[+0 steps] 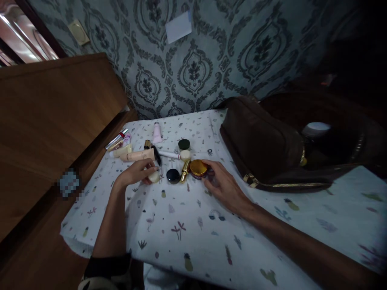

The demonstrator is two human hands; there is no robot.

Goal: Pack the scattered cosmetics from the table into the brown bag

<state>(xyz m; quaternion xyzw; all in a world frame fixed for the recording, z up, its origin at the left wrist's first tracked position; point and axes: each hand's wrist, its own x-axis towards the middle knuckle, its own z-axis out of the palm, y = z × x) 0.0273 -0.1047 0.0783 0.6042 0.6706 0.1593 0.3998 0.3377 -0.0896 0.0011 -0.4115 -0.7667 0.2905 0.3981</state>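
Observation:
My left hand [136, 172] is closed around a small cream-coloured round jar [155, 177] at the near left of a group of cosmetics. My right hand [226, 186] grips the side of a gold-lidded jar [198, 167] between thumb and fingers. Against that jar's left side leans a gold lipstick tube [185, 171], and a black round jar [173, 176] sits beside it. Behind them are a dark green-lidded jar [184, 144], a pale round jar [185, 155] and a white pen-like stick [169, 154]. A peach squeeze tube [139, 155] lies beyond my left hand, by a black-ended item.
A brown bag [263, 145] stands unzipped at the right, a white-lidded item [316, 129] inside. At the left edge lie several tubes [116, 140], near a wooden headboard [60, 108]. A pink tube [157, 133] lies at the back, before the patterned wall [193, 72].

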